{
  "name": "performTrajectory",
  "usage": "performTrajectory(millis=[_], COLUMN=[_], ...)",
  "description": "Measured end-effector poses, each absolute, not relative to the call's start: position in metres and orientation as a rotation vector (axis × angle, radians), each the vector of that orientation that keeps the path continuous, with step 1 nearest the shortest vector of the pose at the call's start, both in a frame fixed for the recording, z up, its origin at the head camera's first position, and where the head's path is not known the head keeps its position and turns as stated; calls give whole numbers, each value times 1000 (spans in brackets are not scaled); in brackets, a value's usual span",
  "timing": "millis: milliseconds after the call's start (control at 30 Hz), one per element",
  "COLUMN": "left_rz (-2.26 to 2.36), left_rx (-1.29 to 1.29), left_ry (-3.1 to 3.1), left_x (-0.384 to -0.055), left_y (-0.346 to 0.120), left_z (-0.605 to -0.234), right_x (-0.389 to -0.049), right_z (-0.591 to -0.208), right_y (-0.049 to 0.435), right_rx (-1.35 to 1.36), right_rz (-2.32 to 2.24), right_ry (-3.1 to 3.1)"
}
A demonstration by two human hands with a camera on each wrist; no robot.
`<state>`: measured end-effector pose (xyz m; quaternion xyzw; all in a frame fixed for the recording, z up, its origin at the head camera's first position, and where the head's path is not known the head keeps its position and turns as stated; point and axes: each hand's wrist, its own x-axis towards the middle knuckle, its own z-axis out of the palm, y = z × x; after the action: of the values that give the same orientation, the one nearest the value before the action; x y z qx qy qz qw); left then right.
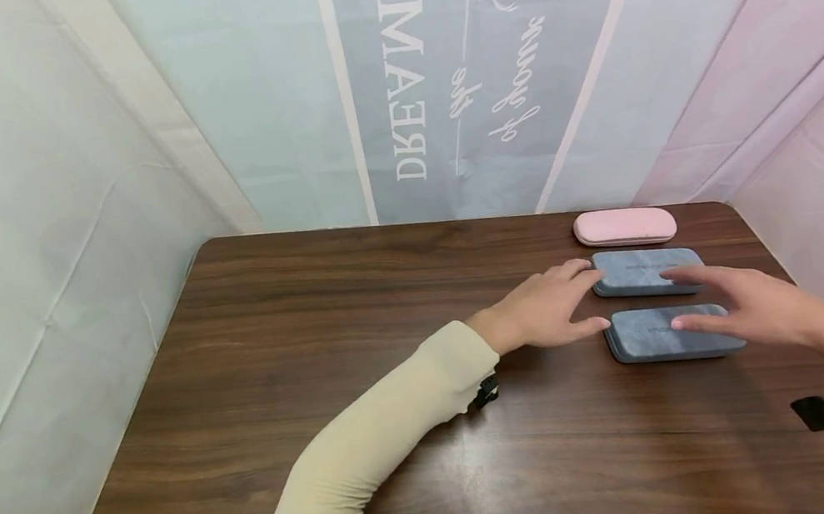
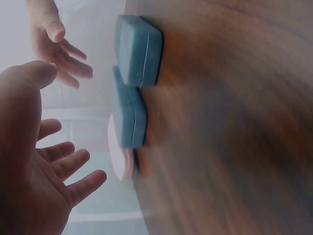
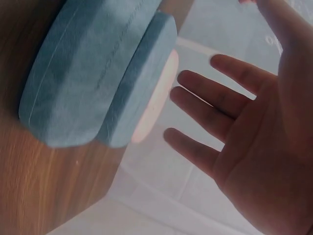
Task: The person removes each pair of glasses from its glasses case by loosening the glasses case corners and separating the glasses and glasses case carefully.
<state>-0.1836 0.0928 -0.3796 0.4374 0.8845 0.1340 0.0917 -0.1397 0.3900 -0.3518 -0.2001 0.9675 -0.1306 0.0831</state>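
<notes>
I'd guess the near blue case point(image 1: 647, 341) is light for its bulk, with a stiff shell under a softer skin; its matt, suede-like face should give fingers some grip, and it looks unlikely to suffer from ordinary handling. The far blue case point(image 1: 632, 269) should behave the same, while the pink case point(image 1: 625, 226) seems smoother and perhaps a little more slippery. For any of them, I'd take hold at the two short ends, or across the narrow width, below the lid seam so that it doesn't spring up. They lie flat in a column toward the far right corner of the bench point(image 1: 591, 456), the pink case closest to the far edge, all three apart and lengthwise to that edge. Both blue ones are mottled grey-blue, slab-like with rounded corners, their lid lettering too small for me to read; the pink one is slimmer, with fully rounded ends. The left hand point(image 1: 549, 309) and right hand point(image 1: 757, 309) grasp nothing, fingers spread above either end of the blue ones.
</notes>
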Motion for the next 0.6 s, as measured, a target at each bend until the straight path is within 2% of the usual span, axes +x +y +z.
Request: performTrajectory(millis=[300,600], left_rz=[422,427], left_rx=[1302,1262], left_ry=[2575,2612], left_x=[-173,-171], left_y=[115,132], left_z=[-392,-409], right_x=[-135,-126], right_z=[-361,-386], right_y=[418,439], right_rx=[-416,-343], right_rz=[-456,-548], right_ry=[2822,2764])
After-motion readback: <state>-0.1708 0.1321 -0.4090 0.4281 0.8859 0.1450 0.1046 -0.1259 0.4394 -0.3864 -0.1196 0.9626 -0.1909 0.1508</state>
